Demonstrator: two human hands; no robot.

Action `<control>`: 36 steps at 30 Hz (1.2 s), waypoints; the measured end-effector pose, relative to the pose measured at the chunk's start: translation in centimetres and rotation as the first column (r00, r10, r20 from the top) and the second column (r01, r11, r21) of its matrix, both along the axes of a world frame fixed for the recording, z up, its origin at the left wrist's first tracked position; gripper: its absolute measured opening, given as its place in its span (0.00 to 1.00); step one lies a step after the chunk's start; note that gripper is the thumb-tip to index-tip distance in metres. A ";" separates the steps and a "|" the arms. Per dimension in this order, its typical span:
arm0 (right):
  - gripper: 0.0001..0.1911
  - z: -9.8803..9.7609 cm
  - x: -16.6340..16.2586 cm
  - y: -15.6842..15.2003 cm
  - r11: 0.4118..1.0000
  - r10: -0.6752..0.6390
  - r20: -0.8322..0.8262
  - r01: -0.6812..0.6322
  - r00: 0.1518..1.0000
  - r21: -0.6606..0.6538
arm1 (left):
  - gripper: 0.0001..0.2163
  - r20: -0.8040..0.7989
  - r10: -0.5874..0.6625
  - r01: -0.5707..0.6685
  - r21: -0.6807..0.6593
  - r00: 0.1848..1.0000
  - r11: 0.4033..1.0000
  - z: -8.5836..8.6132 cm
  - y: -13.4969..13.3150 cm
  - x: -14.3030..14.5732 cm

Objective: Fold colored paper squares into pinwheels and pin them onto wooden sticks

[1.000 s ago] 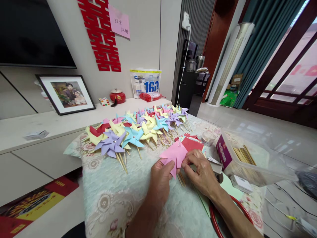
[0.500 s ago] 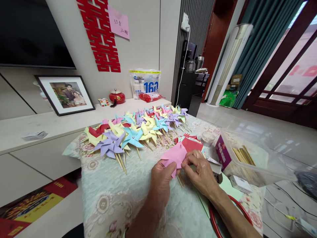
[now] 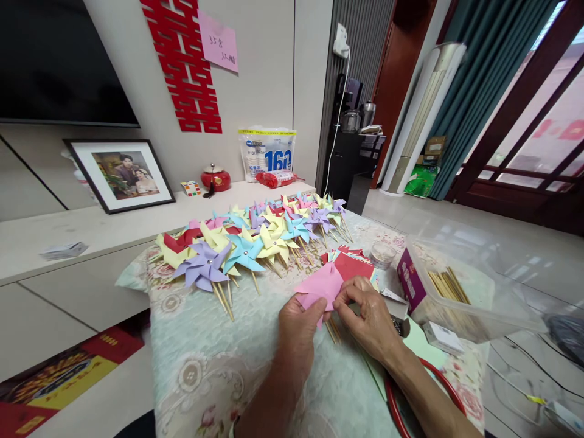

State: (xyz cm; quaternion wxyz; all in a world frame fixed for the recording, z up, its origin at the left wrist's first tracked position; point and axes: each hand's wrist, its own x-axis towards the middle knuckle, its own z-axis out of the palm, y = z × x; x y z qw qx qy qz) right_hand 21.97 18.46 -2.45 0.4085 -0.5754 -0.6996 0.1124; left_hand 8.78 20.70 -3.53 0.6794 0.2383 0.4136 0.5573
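Between my two hands is a piece of pink paper [image 3: 320,286], partly folded, above the cloth-covered table. My left hand [image 3: 298,325] pinches its lower left part, thumb on top. At its right edge my right hand [image 3: 365,310] is closed, thumb and forefinger pinching the paper. Beneath the paper, the ends of a few wooden sticks [image 3: 333,331] show. Right behind it lies a stack of cut coloured paper [image 3: 353,269], red on top. Several finished paper pinwheels [image 3: 246,252] on sticks lie in rows at the back left.
A clear plastic box [image 3: 474,316] with wooden sticks [image 3: 449,285] stands at the right. Near it are a small round tub [image 3: 383,254], a small open box [image 3: 396,307], a white box [image 3: 442,338] and a red ring [image 3: 396,407] under my right forearm.
The pink paper has shifted slightly, and its lower flap now hangs less far below my left thumb. Both hands have stayed almost in place, still gripping it.
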 end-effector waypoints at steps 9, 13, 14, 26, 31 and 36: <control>0.12 0.4 -0.1 -0.2 1.000 0.002 0.001 -0.002 1.000 -0.028 | 0.16 -0.066 0.019 -0.019 0.008 0.998 1.000 -0.6 0.2 -0.2; 0.08 1.1 1.2 -0.1 0.998 -0.058 -0.124 0.058 0.991 -0.001 | 0.17 -0.161 -0.086 0.092 0.032 0.983 0.995 0.1 0.4 -1.4; 0.10 1.2 1.7 0.0 0.996 -0.085 -0.186 0.083 0.979 -0.017 | 0.17 -0.191 -0.138 0.150 0.047 0.972 0.988 0.3 0.4 -1.7; 0.41 2.4 2.8 -0.6 0.812 0.062 -0.599 -0.389 0.798 -0.435 | 0.17 -0.455 -0.514 0.612 0.090 0.728 0.786 -0.3 0.4 -3.1; 0.44 2.0 2.4 -0.7 0.792 0.144 -0.416 -0.357 0.898 -0.495 | 0.15 -0.434 -0.494 0.598 0.141 0.754 0.789 -0.7 0.3 -3.1; 0.47 1.7 2.3 -0.8 0.796 0.192 -0.306 -0.330 0.933 -0.507 | 0.16 -0.424 -0.498 0.607 0.174 0.757 0.775 -0.3 0.0 -2.9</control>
